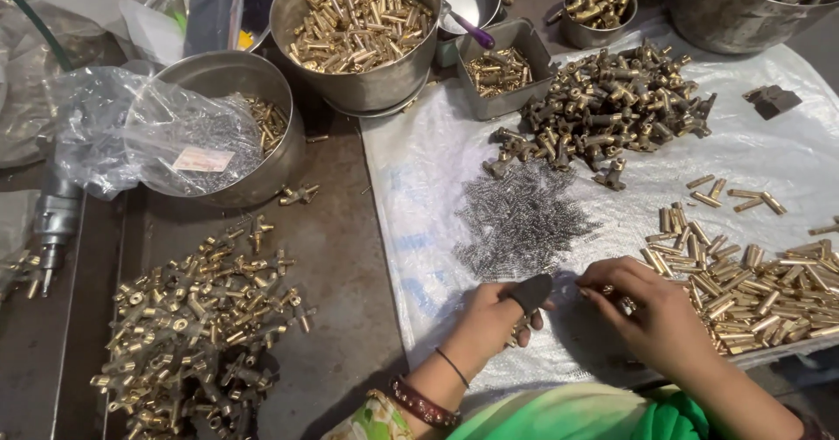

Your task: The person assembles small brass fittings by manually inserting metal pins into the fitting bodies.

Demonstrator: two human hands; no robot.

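Brass is what we have between our hands, at the near edge of the white woven sheet [419, 169]: our left hand [494, 322], a dark cap over its thumb, is curled around a small brass fitting [522, 328] that peeks out below the fingers, and our right hand [651, 313] has its fingertips pressed together on a tiny brass piece [605, 291] just beside the left thumb. Both hands are closed on their parts, though the fingers hide most of each. To do this well, we judge, the fitting should sit firm in the left fist while the right brings its piece in straight, the two held close over the sheet so that anything dropped stays there. Which way the fitting points we cannot tell for certain; what shows suggests its long axis runs roughly down toward us, out of the bottom of the fist. Just right of the right hand lies the heap of brass tubes [760, 291], mostly lengthwise left to right. Beyond the hands lies the pile of small steel springs [520, 221], farther still the heap of dark fittings [612, 103], and at the far edge the steel bowl of brass tubes [357, 29]. Off the sheet to our left lies a heap of finished brass fittings [197, 318].
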